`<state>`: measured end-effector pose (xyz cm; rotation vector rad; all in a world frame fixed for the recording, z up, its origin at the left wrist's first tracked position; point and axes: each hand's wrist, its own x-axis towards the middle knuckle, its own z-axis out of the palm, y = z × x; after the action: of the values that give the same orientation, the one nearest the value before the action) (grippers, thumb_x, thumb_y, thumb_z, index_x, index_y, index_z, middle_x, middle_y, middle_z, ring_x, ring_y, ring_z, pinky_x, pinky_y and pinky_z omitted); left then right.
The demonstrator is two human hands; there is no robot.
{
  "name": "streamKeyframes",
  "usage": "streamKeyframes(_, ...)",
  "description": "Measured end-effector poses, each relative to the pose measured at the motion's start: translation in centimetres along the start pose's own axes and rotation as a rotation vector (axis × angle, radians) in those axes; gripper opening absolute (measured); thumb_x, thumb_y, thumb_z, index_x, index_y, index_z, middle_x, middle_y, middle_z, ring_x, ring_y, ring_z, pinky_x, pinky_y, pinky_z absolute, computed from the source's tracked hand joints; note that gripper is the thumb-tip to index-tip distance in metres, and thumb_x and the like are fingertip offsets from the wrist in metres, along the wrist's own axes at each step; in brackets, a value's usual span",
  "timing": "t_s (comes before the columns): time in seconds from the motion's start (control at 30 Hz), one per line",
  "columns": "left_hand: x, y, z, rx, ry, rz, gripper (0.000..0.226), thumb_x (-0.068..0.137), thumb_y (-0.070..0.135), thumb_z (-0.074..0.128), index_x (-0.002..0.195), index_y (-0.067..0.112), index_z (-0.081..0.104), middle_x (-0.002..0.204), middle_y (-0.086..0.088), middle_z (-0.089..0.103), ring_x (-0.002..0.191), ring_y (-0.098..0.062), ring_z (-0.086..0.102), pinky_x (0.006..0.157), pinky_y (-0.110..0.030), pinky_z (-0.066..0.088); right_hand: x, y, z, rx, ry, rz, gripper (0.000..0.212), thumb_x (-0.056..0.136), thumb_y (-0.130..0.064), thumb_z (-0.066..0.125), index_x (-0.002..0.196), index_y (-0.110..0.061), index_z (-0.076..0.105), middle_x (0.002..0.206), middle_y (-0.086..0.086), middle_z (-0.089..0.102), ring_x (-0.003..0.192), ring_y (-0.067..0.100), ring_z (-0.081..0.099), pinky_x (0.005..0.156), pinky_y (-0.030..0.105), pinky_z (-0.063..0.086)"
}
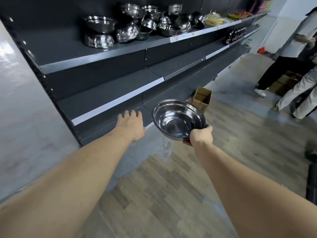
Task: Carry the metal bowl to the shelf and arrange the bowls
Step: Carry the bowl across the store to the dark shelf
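Currently gripping metal bowl [179,119] by near rim, centre frame, with right hand [200,135], left hand [132,125] spread empty; risk of toppling jumbled bowls [137,24] on upper-centre shelf [106,54] if inserted carelessly.

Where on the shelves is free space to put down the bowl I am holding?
The top shelf is bare left of the bowl pile; the pile itself is crowded. The middle shelf beneath it looks bare. The right hand holds the metal bowl.
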<state>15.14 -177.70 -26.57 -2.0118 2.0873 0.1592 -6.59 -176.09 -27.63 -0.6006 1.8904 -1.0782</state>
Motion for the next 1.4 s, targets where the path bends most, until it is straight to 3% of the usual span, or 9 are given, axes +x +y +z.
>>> streamKeyframes(0.23, 7.9, 0.8, -2.9, -0.003, 0.010, -0.011, 0.070, 0.100, 0.042, 0.039, 0.156, 0.007, 0.014, 0.158, -0.017, 0.024, 0.145, -0.036, 0.024, 0.116, -0.050, 0.026, 6.9, -5.4, 2.5, 0.023, -0.005, -0.016, 0.069, 0.089, 0.007, 0.041, 0.150, -0.022, 0.031, 0.143, 0.013, 0.047, 0.108, 0.041, 0.063, 0.048, 0.032, 0.060)
streamKeyframes(0.53, 18.7, 3.7, -6.0, -0.037, 0.008, -0.079, 0.062, 0.100, 0.039, 0.038, 0.151, 0.007, 0.023, 0.157, -0.015, 0.027, 0.144, -0.035, 0.025, 0.116, -0.049, 0.026, 18.4, -11.6, 5.1, 0.030, -0.065, -0.041, 0.067, 0.092, 0.006, 0.044, 0.151, -0.023, 0.030, 0.144, 0.015, 0.046, 0.098, 0.035, 0.063, 0.060, 0.039, 0.063)
streamKeyframes(0.8, 27.1, 6.5, -9.2, -0.077, 0.019, -0.143, 0.068, 0.101, 0.039, 0.038, 0.156, 0.009, 0.013, 0.162, -0.014, 0.018, 0.149, -0.035, 0.017, 0.120, -0.051, 0.021, 28.0, -17.5, 7.0, -0.011, -0.117, -0.059, 0.071, 0.089, 0.006, 0.044, 0.152, -0.025, 0.031, 0.141, 0.015, 0.047, 0.105, 0.042, 0.063, 0.059, 0.041, 0.063)
streamKeyframes(0.93, 28.9, 5.4, -10.7, -0.094, 0.045, -0.222, 0.069, 0.101, 0.039, 0.037, 0.157, 0.009, 0.012, 0.163, -0.016, 0.016, 0.150, -0.036, 0.014, 0.121, -0.051, 0.019, 30.2, -20.4, 9.4, -0.058, -0.184, -0.109, 0.073, 0.086, 0.006, 0.040, 0.151, -0.026, 0.030, 0.141, 0.015, 0.048, 0.110, 0.045, 0.061, 0.067, 0.048, 0.064)
streamKeyframes(1.07, 28.6, 2.4, -11.7, -0.101, 0.050, -0.337, 0.069, 0.102, 0.040, 0.036, 0.157, 0.007, 0.010, 0.164, -0.017, 0.012, 0.152, -0.037, 0.011, 0.122, -0.050, 0.016, 29.9, -22.8, 13.2, -0.061, -0.297, -0.152, 0.071, 0.084, 0.005, 0.041, 0.150, -0.022, 0.034, 0.139, 0.014, 0.048, 0.112, 0.043, 0.060, 0.048, 0.045, 0.061)
streamKeyframes(1.23, 26.6, -3.0, -12.2, -0.085, 0.071, -0.489, 0.070, 0.101, 0.042, 0.039, 0.156, 0.006, 0.014, 0.161, -0.017, 0.019, 0.149, -0.036, 0.017, 0.119, -0.050, 0.022, 26.9, -24.8, 19.1, -0.098, -0.450, -0.194, 0.068, 0.085, 0.007, 0.040, 0.147, -0.021, 0.037, 0.135, 0.014, 0.050, 0.105, 0.044, 0.065, 0.045, 0.040, 0.060)
streamKeyframes(1.4, 24.0, -8.7, -11.8, -0.096, 0.101, -0.624, 0.071, 0.100, 0.042, 0.039, 0.156, 0.006, 0.014, 0.162, -0.018, 0.018, 0.150, -0.037, 0.015, 0.121, -0.050, 0.021, 22.6, -25.9, 25.1, -0.168, -0.572, -0.259, 0.064, 0.085, 0.003, 0.036, 0.145, -0.020, 0.039, 0.131, 0.016, 0.055, 0.084, 0.042, 0.071, 0.037, 0.028, 0.056)
